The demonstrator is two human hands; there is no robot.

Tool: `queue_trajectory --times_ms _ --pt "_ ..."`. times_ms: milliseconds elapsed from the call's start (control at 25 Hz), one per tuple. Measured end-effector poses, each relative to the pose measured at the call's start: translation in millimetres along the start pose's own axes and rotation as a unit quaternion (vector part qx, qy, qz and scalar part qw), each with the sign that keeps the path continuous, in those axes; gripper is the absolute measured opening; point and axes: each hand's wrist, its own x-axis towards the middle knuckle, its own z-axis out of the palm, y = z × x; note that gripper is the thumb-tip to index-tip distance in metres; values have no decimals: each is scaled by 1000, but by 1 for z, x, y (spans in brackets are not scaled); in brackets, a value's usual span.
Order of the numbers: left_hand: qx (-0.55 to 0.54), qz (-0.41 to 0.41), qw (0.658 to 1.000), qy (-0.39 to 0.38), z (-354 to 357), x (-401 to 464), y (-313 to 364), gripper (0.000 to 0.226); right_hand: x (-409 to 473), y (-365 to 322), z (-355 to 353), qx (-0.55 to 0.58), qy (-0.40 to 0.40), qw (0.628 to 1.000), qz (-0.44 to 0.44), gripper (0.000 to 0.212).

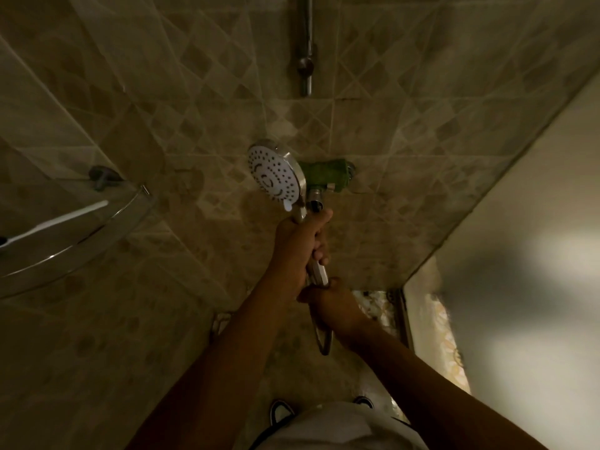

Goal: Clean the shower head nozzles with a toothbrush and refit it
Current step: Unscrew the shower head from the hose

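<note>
A chrome shower head [272,173] with a white round nozzle face points up and left, in front of the tiled wall. My left hand [300,241] grips its handle just below the head. My right hand [331,305] grips the lower end of the handle, where the hose [324,342] joins and loops down. A white toothbrush [58,224] lies on the glass corner shelf [78,251] at the left, away from both hands.
A tap fitting wrapped in green [324,177] sticks out of the wall right behind the shower head. A chrome riser rail [306,47] runs up the wall above. A doorway edge [407,316] stands at the right. My shoes [281,412] show on the floor below.
</note>
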Motion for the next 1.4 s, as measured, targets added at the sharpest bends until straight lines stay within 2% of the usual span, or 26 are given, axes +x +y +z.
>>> queue_trajectory --times_ms 80,160,200,280,360,400,480,600,680,760,840,920,1040,1120,1200,1280,1360,1400 --pt "1 5 1000 -15 0 -3 1 43 -1 0 -4 28 -38 999 -2 33" --pt "-25 -23 994 -105 -6 -3 6 43 -5 0 -10 54 -120 991 -1 42" --pt "-47 -44 982 -176 -9 -2 9 42 -6 -1 -13 62 -165 984 2 46" --pt "-107 -66 937 -326 -14 1 17 37 -8 -6 -18 81 -247 965 17 47" --pt "-156 -71 899 -403 -14 1 21 34 -9 -10 -20 93 -291 951 38 46" --pt "-159 -76 901 -397 -12 0 21 36 -10 -11 -21 91 -288 952 41 47" --pt "-125 -82 930 -336 -6 -1 20 40 -10 -11 -22 77 -239 968 27 50" --pt "-46 -59 984 -162 4 -6 16 43 -6 -5 -22 57 -141 988 -5 51" --pt "9 -29 998 -59 12 -9 11 41 -1 -1 -19 31 -92 995 -28 39" --pt "45 -8 999 -18 16 -12 7 36 0 0 -17 9 -58 997 -42 25" --pt "58 9 997 -45 12 -13 8 32 -2 1 -19 25 -65 996 -50 25" --pt "47 14 991 -123 5 -13 14 29 -6 -2 -25 42 -139 988 -47 37" --pt "-20 -10 966 -259 2 -11 25 25 -9 -11 -30 50 -268 962 -21 43" --pt "-61 -21 949 -309 6 -10 28 32 -8 -14 -30 61 -284 957 -13 45" --pt "-38 -15 957 -287 10 -9 25 39 -7 -12 -31 58 -236 970 -19 45" --pt "15 16 980 -197 15 -9 19 41 -4 -10 -31 39 -161 985 -37 43" --pt "45 38 992 -116 18 -8 12 32 1 -7 -28 7 -64 996 -57 39" --pt "45 42 993 -100 18 -8 9 26 4 -5 -27 -1 -22 998 -61 37"
